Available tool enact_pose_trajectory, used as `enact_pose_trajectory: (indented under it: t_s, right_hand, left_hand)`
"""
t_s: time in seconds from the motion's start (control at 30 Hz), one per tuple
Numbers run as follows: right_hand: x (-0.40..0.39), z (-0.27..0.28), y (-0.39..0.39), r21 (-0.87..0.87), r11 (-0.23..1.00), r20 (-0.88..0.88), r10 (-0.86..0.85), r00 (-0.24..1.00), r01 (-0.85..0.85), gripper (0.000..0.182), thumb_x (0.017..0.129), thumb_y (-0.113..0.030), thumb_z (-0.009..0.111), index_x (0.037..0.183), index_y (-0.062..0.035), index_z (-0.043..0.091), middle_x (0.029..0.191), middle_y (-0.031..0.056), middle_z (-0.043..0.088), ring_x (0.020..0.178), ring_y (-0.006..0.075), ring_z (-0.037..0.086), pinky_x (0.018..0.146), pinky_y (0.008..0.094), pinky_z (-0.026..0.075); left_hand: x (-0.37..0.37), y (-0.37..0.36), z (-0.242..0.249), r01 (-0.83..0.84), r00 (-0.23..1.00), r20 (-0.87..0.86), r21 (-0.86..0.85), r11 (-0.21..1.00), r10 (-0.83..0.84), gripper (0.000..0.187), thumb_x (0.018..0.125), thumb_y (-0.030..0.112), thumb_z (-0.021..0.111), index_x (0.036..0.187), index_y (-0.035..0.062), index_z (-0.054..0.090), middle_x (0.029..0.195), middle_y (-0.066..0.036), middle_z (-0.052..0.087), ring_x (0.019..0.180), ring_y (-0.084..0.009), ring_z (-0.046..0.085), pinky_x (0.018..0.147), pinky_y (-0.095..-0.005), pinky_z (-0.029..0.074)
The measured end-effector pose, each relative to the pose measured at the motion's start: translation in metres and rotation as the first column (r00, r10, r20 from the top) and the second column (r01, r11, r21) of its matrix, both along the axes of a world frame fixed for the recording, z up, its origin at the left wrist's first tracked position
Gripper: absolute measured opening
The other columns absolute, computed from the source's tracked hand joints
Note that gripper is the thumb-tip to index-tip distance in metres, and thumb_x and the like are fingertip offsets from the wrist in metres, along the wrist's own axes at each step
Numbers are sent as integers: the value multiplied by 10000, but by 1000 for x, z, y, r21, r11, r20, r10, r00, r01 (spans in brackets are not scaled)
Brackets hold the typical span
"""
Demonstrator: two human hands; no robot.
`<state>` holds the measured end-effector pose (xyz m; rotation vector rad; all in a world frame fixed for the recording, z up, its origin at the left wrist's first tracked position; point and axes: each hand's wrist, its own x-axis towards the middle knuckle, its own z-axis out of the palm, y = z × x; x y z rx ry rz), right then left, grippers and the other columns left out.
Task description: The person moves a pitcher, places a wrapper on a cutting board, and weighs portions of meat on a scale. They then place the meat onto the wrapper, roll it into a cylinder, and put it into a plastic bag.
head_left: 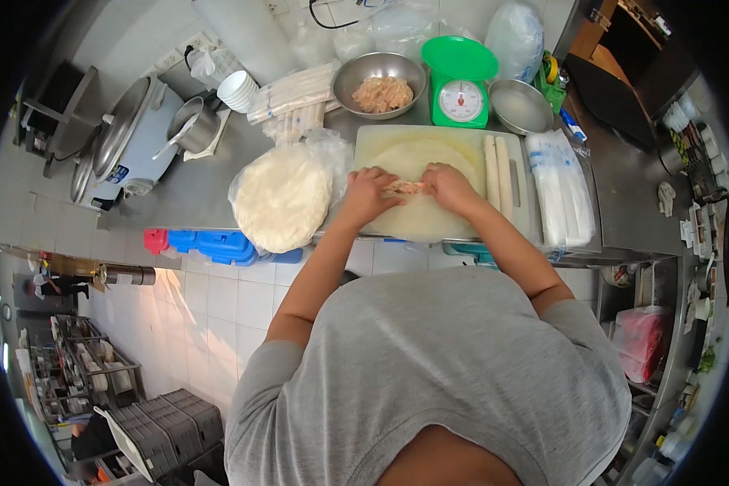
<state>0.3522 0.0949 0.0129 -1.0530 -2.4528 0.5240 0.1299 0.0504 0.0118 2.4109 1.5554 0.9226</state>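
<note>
Steel counter ran across the upper half of the frame, its near edge above white wall tiles. Both forearms reached up from the grey shirt; the left hand and right hand curled fingertips onto a strip of filling at centre, pinching it against the wrapper on the cutting board. Finished rolls lay right; wrapper stack left. Beyond stood a meat bowl and green scale.

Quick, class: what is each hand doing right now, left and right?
Left hand: fingers curled, pressing the filling on the wrapper; whether it grips cannot be told.
Right hand: the same, at the filling's other end.
</note>
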Motion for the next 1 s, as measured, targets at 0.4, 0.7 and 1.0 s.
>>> enact_pose_trajectory:
  t_s: [0.4,0.7,1.0]
  right_hand:
    - [-21,-14,6,113,993,-26,41,999,-38,154,681,-186,715,741,-68,637,846,106,575,838,295,570,748,410,448]
    - [-45,6,-4,226,970,20,84,996,-87,129,681,-169,701,728,-56,658,793,113,584,810,294,580,755,399,461]
    - [-70,-3,8,70,990,78,120,990,-125,159,691,-185,689,692,-30,656,777,139,581,811,312,585,746,409,475]
  left_hand:
    - [13,8,11,19,999,49,-112,994,-13,415,660,403,785,959,126,708,841,10,653,852,-186,580,836,-394,357]
    - [-47,-17,7,-188,948,166,-398,898,272,382,696,224,809,980,5,680,864,-90,670,717,-169,613,675,-286,497]
    - [-30,-17,-9,-177,831,388,-496,850,399,221,808,233,707,885,26,695,723,-93,667,625,-174,591,600,-294,458]
